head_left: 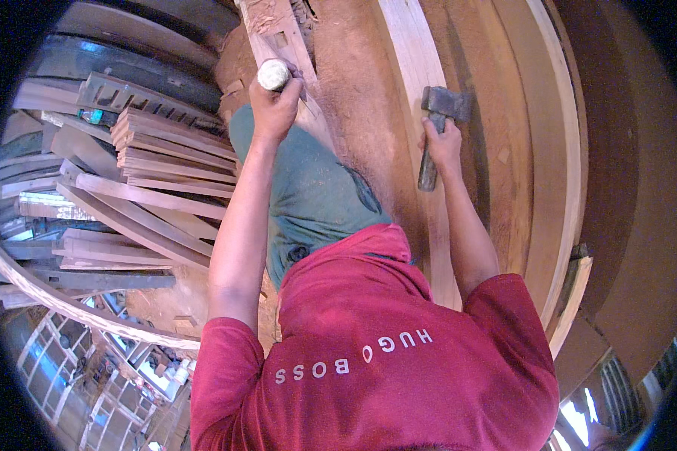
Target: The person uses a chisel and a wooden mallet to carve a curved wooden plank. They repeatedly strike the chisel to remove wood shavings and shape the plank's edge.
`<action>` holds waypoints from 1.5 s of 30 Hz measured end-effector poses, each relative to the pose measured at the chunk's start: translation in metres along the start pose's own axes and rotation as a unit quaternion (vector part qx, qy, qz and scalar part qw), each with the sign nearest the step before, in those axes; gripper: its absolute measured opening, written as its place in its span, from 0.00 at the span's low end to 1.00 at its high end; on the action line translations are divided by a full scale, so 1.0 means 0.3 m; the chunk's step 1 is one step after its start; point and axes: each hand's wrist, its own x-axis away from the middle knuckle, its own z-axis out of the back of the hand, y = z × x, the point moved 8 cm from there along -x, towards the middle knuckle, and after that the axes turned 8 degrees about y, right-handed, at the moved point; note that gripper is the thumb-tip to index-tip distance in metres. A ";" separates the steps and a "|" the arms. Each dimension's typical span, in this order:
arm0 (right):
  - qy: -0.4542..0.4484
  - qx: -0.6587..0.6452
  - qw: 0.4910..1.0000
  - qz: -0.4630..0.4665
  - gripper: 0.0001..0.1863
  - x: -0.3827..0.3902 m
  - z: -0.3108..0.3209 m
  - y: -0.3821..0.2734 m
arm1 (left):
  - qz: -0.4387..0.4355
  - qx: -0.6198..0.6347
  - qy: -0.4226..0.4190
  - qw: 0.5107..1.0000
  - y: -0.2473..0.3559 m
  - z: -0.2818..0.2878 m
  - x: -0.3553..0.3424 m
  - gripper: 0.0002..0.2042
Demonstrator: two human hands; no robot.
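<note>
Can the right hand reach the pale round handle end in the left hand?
Probably yes: the right hand holds a hammer, but nothing visible blocks its way to the handle end jutting from the left hand.

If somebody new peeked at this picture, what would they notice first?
Probably the big red shirt, filling the lower middle. Next, the dark hammer in the right hand, right of centre, and the round, pale-ended handle in the left hand, near the top. Stacked wooden strips crowd the left side.
</note>
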 end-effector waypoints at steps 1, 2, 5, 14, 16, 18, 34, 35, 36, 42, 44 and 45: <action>-0.014 -0.032 0.999 0.007 0.14 0.004 -0.006 -0.006 | -0.007 0.015 -0.002 1.000 -0.001 -0.003 0.002 0.03; -0.019 -0.049 0.999 0.001 0.14 0.007 -0.008 -0.004 | -0.001 0.027 -0.007 1.000 -0.010 -0.006 0.003 0.03; -0.029 -0.064 0.998 -0.005 0.14 0.021 -0.006 -0.005 | 0.009 0.047 -0.018 0.999 -0.025 -0.011 -0.004 0.04; -0.059 0.075 0.969 0.229 0.20 0.118 -0.023 -0.232 | -0.005 0.008 -0.067 0.998 -0.033 -0.018 -0.023 0.04; -0.105 0.051 0.975 0.190 0.21 0.157 -0.044 -0.320 | -0.021 -0.002 -0.062 0.998 -0.037 -0.015 -0.028 0.04; -0.170 -0.012 0.973 0.155 0.22 0.202 -0.056 -0.455 | -0.010 0.012 -0.074 0.997 -0.053 -0.022 -0.032 0.04; -0.171 0.178 0.829 0.502 0.21 0.351 -0.059 -1.093 | -0.017 -0.009 -0.087 0.996 -0.055 -0.026 -0.013 0.05; -0.157 0.169 0.845 0.483 0.20 0.342 -0.038 -1.099 | 0.017 -0.002 -0.090 0.996 -0.073 -0.028 -0.013 0.05; -0.109 0.086 0.834 0.534 0.19 0.367 0.008 -1.136 | -0.010 0.010 -0.090 0.996 -0.057 -0.028 -0.011 0.05; -0.185 0.197 0.829 0.490 0.20 0.418 -0.055 -1.073 | -0.025 0.013 -0.080 0.996 -0.027 -0.019 -0.009 0.06; -0.154 0.205 0.854 0.453 0.20 0.383 -0.052 -1.062 | -0.020 0.022 -0.097 0.995 -0.029 -0.025 -0.015 0.06; -0.129 0.186 0.861 0.455 0.20 0.365 -0.035 -1.070 | -0.018 -0.011 -0.096 0.995 -0.036 -0.024 -0.011 0.05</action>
